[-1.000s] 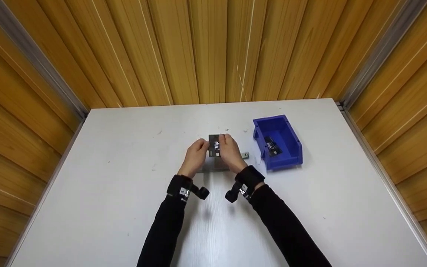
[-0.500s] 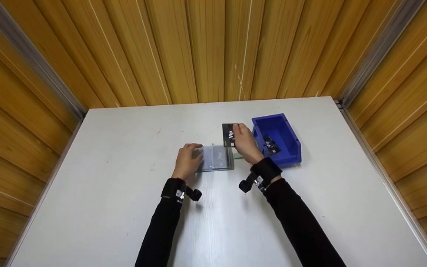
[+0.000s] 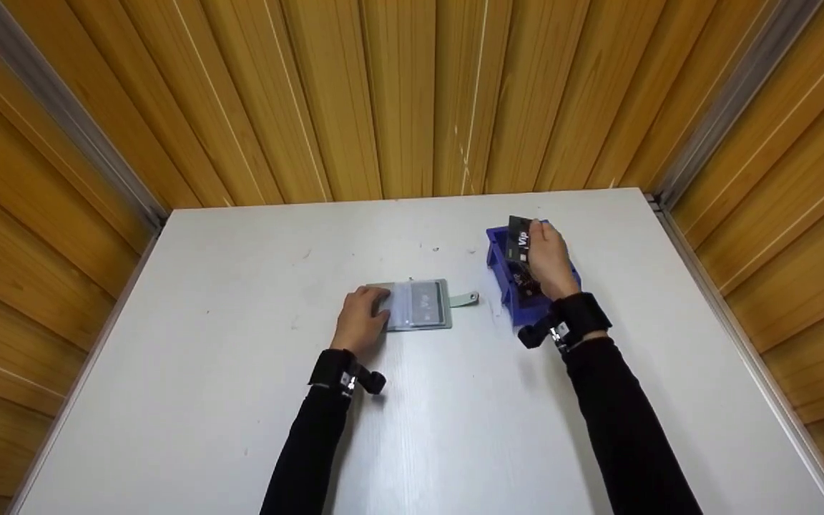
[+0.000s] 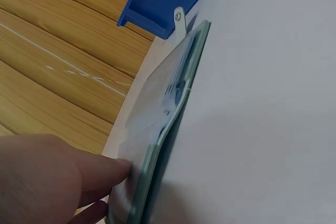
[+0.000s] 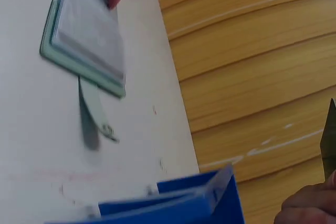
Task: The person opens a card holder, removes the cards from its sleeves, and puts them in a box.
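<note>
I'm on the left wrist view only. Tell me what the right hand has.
Observer: The right hand holds a black card marked "Vip".
Operator: Place that card against the bin for me.
Observer: In the head view, it overlaps the left side of the bin, partly covering it.
Operator: Tell me what's in the bin. I only see one end.
Observer: A second card lies in there, just below the held one in the head view.

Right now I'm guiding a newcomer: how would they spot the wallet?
On the white table, look left of the blue bin. Touching the left hand is a pale green wallet; only it has clear sleeves and a snap strap.
</note>
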A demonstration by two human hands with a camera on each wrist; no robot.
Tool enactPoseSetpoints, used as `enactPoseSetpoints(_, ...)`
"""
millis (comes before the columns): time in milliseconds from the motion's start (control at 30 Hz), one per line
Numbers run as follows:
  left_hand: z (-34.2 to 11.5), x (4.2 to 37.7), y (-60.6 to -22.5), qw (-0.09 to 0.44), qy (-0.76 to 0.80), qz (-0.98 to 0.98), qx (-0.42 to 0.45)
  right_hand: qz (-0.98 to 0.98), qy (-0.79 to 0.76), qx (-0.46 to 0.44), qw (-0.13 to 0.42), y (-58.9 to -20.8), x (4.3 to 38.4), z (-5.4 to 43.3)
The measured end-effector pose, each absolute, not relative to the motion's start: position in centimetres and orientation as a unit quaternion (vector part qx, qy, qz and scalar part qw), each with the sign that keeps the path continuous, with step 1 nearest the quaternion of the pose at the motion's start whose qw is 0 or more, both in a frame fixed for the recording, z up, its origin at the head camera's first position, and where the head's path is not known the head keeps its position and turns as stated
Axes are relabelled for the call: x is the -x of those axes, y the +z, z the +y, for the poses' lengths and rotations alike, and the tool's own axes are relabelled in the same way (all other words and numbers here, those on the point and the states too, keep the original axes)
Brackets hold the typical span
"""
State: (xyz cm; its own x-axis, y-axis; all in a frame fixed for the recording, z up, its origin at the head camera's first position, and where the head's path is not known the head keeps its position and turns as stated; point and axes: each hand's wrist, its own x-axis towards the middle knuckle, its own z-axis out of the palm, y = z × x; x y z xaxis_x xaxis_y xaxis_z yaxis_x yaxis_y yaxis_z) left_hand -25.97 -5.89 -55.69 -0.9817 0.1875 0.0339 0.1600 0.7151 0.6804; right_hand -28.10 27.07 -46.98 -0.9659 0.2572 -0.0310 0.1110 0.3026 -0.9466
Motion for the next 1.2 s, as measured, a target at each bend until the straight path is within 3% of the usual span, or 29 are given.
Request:
enactPoseSetpoints(267,-6.1,26.0,-56.1,0.013,0.368,0.924,-0.1,-0.882,0.444,0.114,0.107,-49.0,27.9,30.0)
enactPoseSetpoints(833,-6.4,26.1,-56.5,0.014,0.38,0.919,-0.104,-0.925,0.353,0.1,0.099,-52.9,27.9,28.9)
enactPoseSetpoints(1200,-6.5,26.1,-56.6,0.02,0.388,0.916,-0.106,-0.957,0.274,0.099,0.016,-53.4,27.6,28.2)
